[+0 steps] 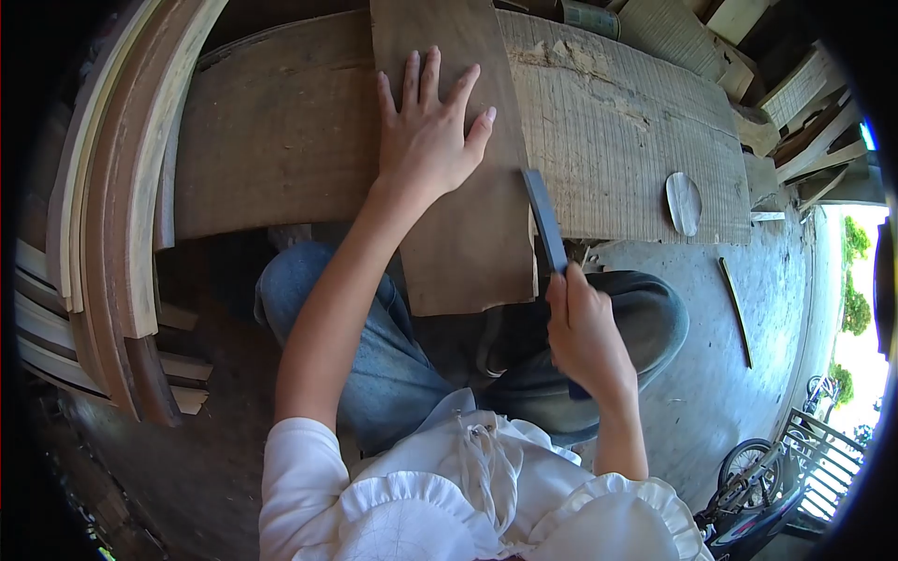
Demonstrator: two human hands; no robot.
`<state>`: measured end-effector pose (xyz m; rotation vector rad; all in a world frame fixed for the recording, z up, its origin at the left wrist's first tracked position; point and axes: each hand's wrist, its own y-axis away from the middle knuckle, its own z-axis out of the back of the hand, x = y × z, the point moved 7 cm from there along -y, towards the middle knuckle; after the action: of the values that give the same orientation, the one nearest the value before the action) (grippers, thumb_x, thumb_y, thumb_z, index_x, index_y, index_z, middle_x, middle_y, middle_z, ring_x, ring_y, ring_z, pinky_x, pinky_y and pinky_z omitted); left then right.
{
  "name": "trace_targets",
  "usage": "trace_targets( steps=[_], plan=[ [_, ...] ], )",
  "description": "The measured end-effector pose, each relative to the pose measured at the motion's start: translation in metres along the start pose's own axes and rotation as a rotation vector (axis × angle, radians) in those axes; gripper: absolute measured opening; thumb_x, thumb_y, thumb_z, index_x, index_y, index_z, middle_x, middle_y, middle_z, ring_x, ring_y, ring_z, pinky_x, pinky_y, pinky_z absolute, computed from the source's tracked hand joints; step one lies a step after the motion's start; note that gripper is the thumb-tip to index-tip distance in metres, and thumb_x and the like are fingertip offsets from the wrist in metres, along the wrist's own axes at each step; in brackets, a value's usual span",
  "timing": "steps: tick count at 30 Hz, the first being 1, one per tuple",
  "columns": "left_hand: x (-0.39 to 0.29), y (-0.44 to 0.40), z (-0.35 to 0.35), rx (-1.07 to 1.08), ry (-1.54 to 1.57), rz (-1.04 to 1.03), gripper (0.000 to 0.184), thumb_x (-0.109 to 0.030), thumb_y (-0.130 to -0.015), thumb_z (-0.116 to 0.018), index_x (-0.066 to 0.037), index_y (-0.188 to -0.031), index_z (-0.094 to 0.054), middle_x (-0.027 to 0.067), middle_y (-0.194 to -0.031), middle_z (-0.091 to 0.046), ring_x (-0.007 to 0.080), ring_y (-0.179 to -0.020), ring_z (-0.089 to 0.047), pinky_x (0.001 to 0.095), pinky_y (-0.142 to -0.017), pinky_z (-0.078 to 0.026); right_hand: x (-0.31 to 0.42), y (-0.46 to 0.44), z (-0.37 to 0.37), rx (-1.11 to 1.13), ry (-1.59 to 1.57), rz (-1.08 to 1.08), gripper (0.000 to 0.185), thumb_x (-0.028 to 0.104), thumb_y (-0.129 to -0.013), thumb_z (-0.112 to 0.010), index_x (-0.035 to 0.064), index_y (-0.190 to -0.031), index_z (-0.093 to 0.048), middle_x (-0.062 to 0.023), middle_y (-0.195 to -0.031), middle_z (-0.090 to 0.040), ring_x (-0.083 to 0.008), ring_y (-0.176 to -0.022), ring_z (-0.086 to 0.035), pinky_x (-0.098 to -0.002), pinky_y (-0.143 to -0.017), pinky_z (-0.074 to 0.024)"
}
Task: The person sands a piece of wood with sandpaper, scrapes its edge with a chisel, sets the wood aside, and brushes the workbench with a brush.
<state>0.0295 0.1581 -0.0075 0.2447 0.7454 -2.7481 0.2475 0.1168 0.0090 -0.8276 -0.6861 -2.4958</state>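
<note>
My left hand lies flat on a brown wooden board, fingers spread. That board rests crosswise on a wide wooden plank and overhangs its near edge towards my knees. In my right hand is a flat grey metal file, with the fingers closed round its lower end. The file slants up along the right long edge of the board, its tip by that edge; whether it touches the wood I cannot tell. Its handle is mostly hidden in my fist.
The wide plank has a rough, chipped far edge and carries a pale oval piece on its right. Long wooden strips are stacked at the left. Scrap wood piles up at the back right. A bicycle stands at the lower right.
</note>
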Motion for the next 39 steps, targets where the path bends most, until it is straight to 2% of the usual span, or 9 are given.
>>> trace_targets(
  steps=[1,8,14,18,19,23,30,32,39],
  plan=[
    [0.000,-0.001,0.000,-0.002,0.001,0.004,0.053,-0.044,-0.089,-0.041,-0.016,-0.135,-0.041,0.0225,-0.143,-0.028,0.0358,-0.135,-0.021,0.0579,-0.108,-0.007,-0.002,0.009,0.001,0.049,-0.028,-0.069,0.023,0.014,-0.095,-0.041,-0.0034,-0.080,-0.043,-0.0294,-0.061,-0.053,-0.0480,-0.065,-0.053,-0.0519,-0.055,-0.0425],
    [0.001,0.000,-0.002,0.001,-0.024,-0.002,0.054,-0.045,-0.089,-0.040,-0.018,-0.136,-0.040,0.0211,-0.143,-0.027,0.0348,-0.136,-0.020,0.0573,-0.108,-0.006,0.000,0.015,0.010,0.209,-0.064,-0.249,0.023,0.016,-0.095,-0.040,-0.0019,-0.081,-0.042,-0.0277,-0.059,-0.054,-0.0475,-0.064,-0.054,-0.0518,-0.054,-0.0423],
    [0.003,0.000,-0.002,-0.001,-0.017,-0.004,0.054,-0.046,-0.089,-0.041,-0.019,-0.135,-0.040,0.0198,-0.144,-0.027,0.0338,-0.136,-0.021,0.0560,-0.108,-0.008,-0.008,0.017,-0.006,0.050,-0.049,-0.086,0.024,0.016,-0.095,-0.040,-0.0033,-0.081,-0.042,-0.0288,-0.062,-0.055,-0.0482,-0.064,-0.053,-0.0529,-0.054,-0.0434],
    [0.005,-0.001,-0.003,0.001,-0.005,0.001,0.053,-0.046,-0.089,-0.041,-0.019,-0.135,-0.041,0.0197,-0.144,-0.027,0.0336,-0.136,-0.021,0.0558,-0.109,-0.008,-0.024,0.027,-0.011,0.103,-0.410,-0.207,0.023,0.016,-0.097,-0.039,-0.0018,-0.084,-0.047,-0.0160,-0.053,-0.052,-0.0294,-0.042,-0.053,-0.0374,-0.042,-0.0418],
    [0.004,-0.001,-0.002,-0.009,0.005,-0.003,0.053,-0.046,-0.089,-0.041,-0.020,-0.135,-0.041,0.0196,-0.144,-0.028,0.0336,-0.136,-0.021,0.0558,-0.109,-0.008,-0.029,0.034,-0.012,0.066,-0.421,-0.188,0.026,0.022,-0.099,-0.037,0.0025,-0.085,-0.048,-0.0009,-0.052,-0.044,-0.0085,-0.036,-0.044,-0.0229,-0.035,-0.0334],
    [0.005,0.001,-0.003,-0.013,0.011,-0.002,0.052,-0.046,-0.089,-0.042,-0.020,-0.134,-0.042,0.0194,-0.144,-0.028,0.0333,-0.136,-0.021,0.0555,-0.109,-0.008,-0.046,0.071,-0.005,0.012,-0.238,-0.077,0.024,0.020,-0.098,-0.038,0.0031,-0.085,-0.049,-0.0015,-0.051,-0.046,-0.0087,-0.036,-0.044,-0.0237,-0.035,-0.0332],
    [0.005,0.000,-0.004,-0.043,-0.007,-0.014,0.052,-0.045,-0.088,-0.044,-0.020,-0.134,-0.043,0.0185,-0.143,-0.030,0.0332,-0.135,-0.022,0.0555,-0.109,-0.008,-0.039,0.111,-0.010,0.129,-0.062,-0.173,0.017,0.012,-0.094,-0.045,0.0013,-0.081,-0.048,-0.0111,-0.052,-0.050,-0.0225,-0.042,-0.051,-0.0332,-0.042,-0.0367],
    [0.008,0.001,-0.007,-0.049,-0.041,-0.032,0.052,-0.047,-0.089,-0.042,-0.023,-0.135,-0.041,0.0170,-0.144,-0.030,0.0318,-0.135,-0.023,0.0539,-0.109,-0.010,-0.035,0.111,-0.015,0.139,0.008,-0.170,0.016,0.009,-0.092,-0.047,0.0003,-0.081,-0.042,-0.0213,-0.053,-0.050,-0.0399,-0.047,-0.053,-0.0434,-0.044,-0.0403],
    [-0.004,-0.008,0.014,0.254,-0.001,0.116,0.053,-0.043,-0.091,-0.042,-0.013,-0.135,-0.040,0.0204,-0.145,-0.023,0.0350,-0.136,-0.018,0.0522,-0.111,-0.008,-0.044,0.118,-0.022,0.024,-0.077,-0.165,0.016,0.009,-0.092,-0.047,0.0005,-0.081,-0.040,-0.0223,-0.053,-0.051,-0.0412,-0.047,-0.053,-0.0452,-0.043,-0.0397]
  ],
)
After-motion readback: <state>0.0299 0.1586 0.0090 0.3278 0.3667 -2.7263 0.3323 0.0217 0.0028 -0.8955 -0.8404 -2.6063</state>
